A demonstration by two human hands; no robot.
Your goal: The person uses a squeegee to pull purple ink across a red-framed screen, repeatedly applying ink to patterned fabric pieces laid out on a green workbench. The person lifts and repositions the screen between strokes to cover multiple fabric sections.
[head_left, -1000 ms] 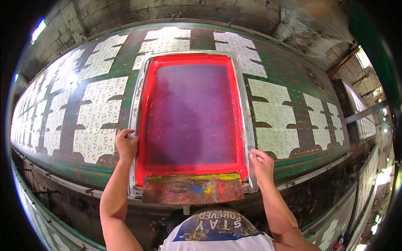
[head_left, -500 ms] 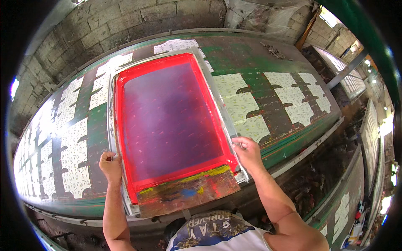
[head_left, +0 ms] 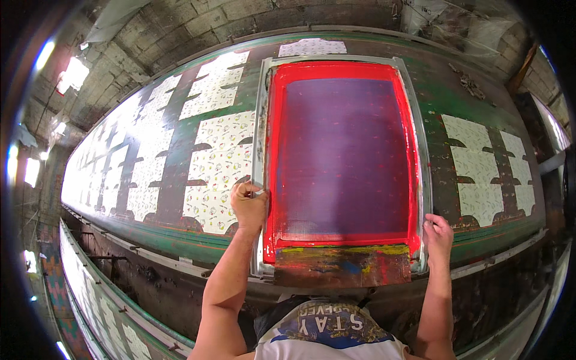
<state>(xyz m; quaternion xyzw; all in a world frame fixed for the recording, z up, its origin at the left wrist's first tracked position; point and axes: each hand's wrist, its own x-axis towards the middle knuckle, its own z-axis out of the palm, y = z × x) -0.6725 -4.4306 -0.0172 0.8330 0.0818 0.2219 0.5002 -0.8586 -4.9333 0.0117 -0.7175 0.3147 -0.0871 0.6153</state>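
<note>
A screen printing frame [head_left: 259, 156] lies over the long table, its mesh [head_left: 345, 162] purple inside a wide red border. My left hand [head_left: 249, 204] is closed on the frame's left side rail, fingers curled over it. On the right rail, a little lower, my right hand [head_left: 438, 237] pinches the edge. A paint-stained brown board [head_left: 342, 266] spans the frame's near end. White patterned fabric pieces [head_left: 219, 174] lie flat left of the frame, and another fabric piece [head_left: 477, 171] lies to its right. Whatever is beneath the mesh is hidden.
The long green and brown table [head_left: 438, 96] runs left to right, with more cut fabric far left. A dark crumpled clump [head_left: 470, 83] sits at its far right. A block wall [head_left: 240, 30] stands behind. Another table with fabric [head_left: 114, 306] is at lower left.
The frame has moved right along the table, over where a fabric piece showed before. A patterned piece is now exposed just left of it. Both hands have stayed on its rails; my view has turned.
</note>
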